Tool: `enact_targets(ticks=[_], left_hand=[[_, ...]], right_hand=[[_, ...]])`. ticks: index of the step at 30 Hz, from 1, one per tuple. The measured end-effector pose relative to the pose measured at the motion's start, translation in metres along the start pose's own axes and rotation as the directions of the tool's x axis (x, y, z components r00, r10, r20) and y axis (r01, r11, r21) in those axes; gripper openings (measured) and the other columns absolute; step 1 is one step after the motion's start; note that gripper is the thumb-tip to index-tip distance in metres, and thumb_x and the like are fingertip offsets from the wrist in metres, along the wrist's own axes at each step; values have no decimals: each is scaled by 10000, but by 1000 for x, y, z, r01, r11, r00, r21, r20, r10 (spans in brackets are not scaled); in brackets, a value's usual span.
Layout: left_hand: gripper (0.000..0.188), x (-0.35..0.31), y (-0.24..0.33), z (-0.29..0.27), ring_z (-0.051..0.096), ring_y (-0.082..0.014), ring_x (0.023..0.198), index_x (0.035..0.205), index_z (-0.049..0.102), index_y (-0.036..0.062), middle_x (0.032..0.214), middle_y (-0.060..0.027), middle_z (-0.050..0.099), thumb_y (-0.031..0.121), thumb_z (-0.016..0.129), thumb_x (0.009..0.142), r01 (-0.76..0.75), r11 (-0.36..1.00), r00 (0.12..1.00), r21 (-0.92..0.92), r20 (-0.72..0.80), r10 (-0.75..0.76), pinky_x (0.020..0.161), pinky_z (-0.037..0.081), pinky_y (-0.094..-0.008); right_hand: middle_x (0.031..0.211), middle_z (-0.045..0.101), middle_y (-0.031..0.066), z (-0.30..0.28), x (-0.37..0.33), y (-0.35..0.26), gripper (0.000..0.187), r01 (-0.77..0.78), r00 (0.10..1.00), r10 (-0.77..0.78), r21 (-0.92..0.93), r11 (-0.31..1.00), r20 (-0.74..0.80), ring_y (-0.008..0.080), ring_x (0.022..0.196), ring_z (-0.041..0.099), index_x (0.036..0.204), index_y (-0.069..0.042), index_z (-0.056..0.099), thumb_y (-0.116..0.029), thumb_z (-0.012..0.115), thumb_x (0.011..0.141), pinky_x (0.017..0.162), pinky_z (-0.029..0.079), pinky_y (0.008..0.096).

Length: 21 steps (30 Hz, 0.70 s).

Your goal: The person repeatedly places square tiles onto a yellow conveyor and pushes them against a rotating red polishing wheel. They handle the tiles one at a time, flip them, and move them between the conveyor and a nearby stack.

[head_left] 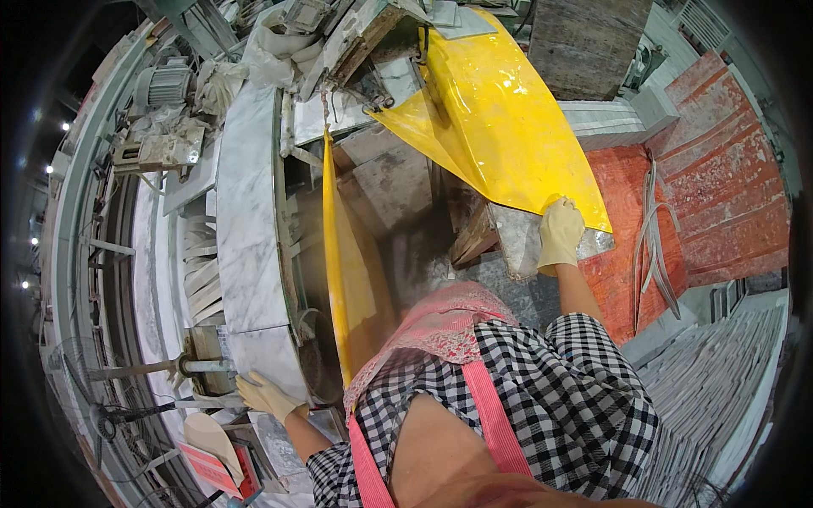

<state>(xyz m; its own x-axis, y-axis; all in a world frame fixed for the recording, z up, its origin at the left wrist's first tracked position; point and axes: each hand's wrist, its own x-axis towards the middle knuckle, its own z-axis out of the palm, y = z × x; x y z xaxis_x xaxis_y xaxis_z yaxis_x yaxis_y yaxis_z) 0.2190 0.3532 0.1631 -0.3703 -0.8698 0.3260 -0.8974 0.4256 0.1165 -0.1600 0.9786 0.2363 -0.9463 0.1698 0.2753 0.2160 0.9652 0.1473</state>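
Note:
My left hand (267, 394), in a pale glove, rests on the near end of a long white marble slab (248, 220) lying on a cutting machine. My right hand (561, 234), also gloved, grips the edge of a small grey stone piece (521, 241) under the lower edge of a yellow plastic sheet (500, 118). A second yellow flap (343, 254) hangs down in front of me. I wear a checked shirt and a pink apron (440, 326).
A grey motor (165, 85) and machine parts stand at the far end of the slab. Cut marble strips (203, 271) lie left of it. Red stone slabs (720, 186) are on the right, with stacked thin grey tiles (720, 389) below them.

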Motion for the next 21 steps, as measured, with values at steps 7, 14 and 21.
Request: enact_targets(ticks=[7, 14, 21], left_hand=[[553, -1, -4, -3, 514, -390, 1295, 1388, 556, -26, 1399, -210, 587, 404, 462, 1055, 24, 999, 999, -21, 41, -23, 1073, 378, -509], [555, -4, -16, 5, 512, -391, 1301, 1394, 554, -10, 1415, -202, 577, 418, 455, 1056, 20, 998, 1000, -63, -4, -21, 1066, 388, -528], [575, -7, -25, 10, 504, -393, 1314, 1411, 544, 1, 1420, -204, 573, 444, 448, 1058, 28, 999, 1000, -24, 6, -28, 1083, 379, -541]], right_hand=[[1037, 716, 202, -7, 0, -2, 295, -14, 999, 13, 28, 1000, 39, 335, 911, 709, 1066, 45, 685, -180, 562, 918, 793, 558, 434], [996, 716, 205, 7, -3, -2, 250, -34, 998, 36, 34, 999, -43, 364, 862, 710, 965, 4, 703, -207, 579, 919, 775, 566, 470], [1008, 714, 214, 8, -3, -1, 247, -55, 995, 60, 74, 996, -78, 360, 899, 707, 976, 5, 703, -178, 544, 930, 804, 562, 471]])
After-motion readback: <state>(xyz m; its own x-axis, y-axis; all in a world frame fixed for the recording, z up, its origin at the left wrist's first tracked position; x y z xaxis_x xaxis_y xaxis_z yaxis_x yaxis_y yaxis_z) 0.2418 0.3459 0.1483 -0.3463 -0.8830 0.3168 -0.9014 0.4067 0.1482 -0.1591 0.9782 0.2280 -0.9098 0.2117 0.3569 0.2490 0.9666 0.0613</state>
